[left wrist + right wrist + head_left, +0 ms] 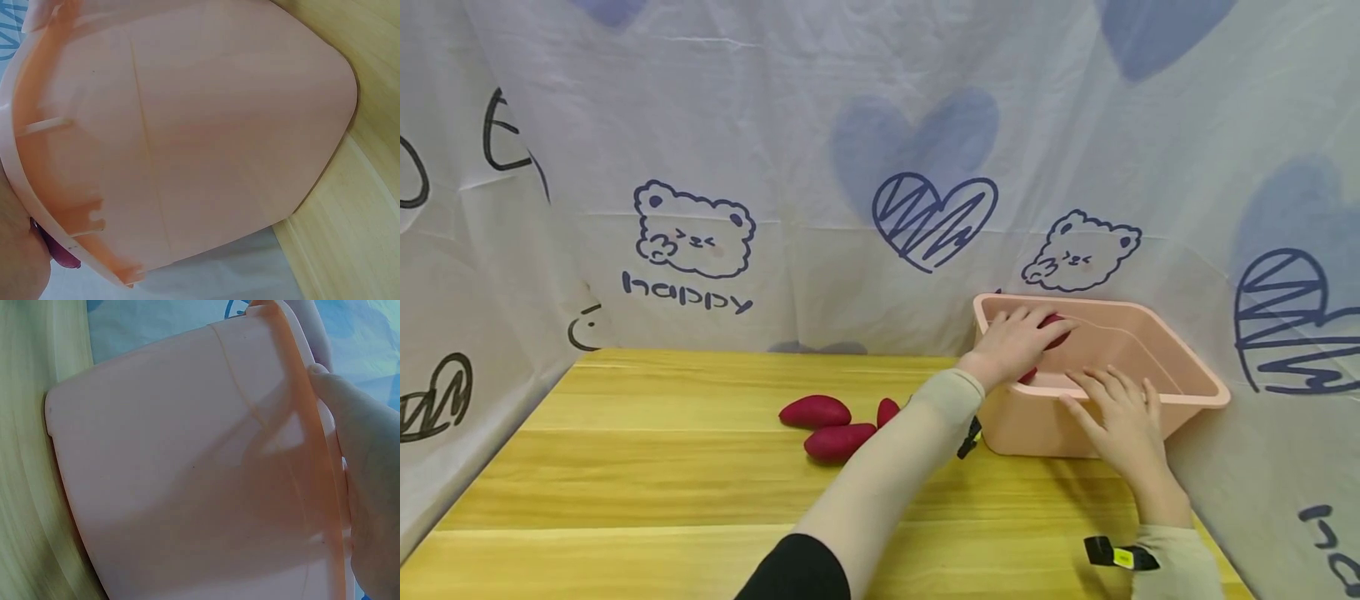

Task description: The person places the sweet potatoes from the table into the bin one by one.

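My left hand [1011,342] reaches over the left part of a pink plastic bin [1045,421] and holds a dark red sweet potato [1057,332], its fingers over the top. Beneath that hand, part of another dark red sweet potato [1028,377] shows inside the bin. At the near rim is my right hand [1123,429], fingers spread and reaching over the edge. In the right wrist view its thumb [337,387] touches the rim. In the left wrist view a dark red end [62,251] shows beside the hand, past the rim.
Left of the bin, two sweet potatoes [816,412] [841,442] lie on the wooden table [647,467]. A third sweet potato [887,410] is partly hidden behind my left forearm. A printed white cloth [812,250] hangs behind the table and along its sides.
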`<state>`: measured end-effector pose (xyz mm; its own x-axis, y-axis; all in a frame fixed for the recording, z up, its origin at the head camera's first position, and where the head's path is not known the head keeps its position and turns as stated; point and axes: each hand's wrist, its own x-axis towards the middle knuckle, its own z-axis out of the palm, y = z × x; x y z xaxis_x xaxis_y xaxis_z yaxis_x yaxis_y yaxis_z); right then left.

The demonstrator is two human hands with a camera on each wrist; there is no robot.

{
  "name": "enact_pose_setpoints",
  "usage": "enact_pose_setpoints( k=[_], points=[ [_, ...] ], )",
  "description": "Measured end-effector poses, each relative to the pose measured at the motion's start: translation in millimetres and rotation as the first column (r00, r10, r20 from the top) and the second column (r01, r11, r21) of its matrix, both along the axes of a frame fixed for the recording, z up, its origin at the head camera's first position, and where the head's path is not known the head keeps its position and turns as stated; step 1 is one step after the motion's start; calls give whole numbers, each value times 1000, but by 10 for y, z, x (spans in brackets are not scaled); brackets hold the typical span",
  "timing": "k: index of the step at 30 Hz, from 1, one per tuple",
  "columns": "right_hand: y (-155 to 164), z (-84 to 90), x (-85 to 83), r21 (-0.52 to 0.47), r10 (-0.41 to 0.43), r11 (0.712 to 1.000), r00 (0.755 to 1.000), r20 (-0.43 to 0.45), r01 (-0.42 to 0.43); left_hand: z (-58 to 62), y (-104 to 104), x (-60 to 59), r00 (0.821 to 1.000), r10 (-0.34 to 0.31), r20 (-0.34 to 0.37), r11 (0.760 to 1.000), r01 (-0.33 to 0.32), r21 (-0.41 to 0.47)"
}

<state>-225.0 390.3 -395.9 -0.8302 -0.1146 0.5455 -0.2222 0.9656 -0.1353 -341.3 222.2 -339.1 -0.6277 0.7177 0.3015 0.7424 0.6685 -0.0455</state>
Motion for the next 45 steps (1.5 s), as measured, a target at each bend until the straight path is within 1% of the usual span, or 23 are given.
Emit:
enact_pose_setpoints(
  k=[9,21,32,41,45],
  points=[
    [4,-3,-8,4,1,1000,1000,-2,-1,-7,-3,-16,1000,29,1,1000,-29,7],
    [-14,35,-6,-4,-3,1000,1000,-1,3,13,-13,-33,997,34,69,998,-37,41],
    [-5,58,-8,-5,-4,1000,1000,-4,4,20,10,-50,997,41,66,998,-43,35],
    [-20,40,0,-10,2,1000,1000,-8,-2,14,-5,-16,993,110,32,994,-109,-27],
    [-22,26,1,-7,1,1000,1000,-6,-1,-4,-20,5,991,131,16,991,-131,-19]
  ],
)
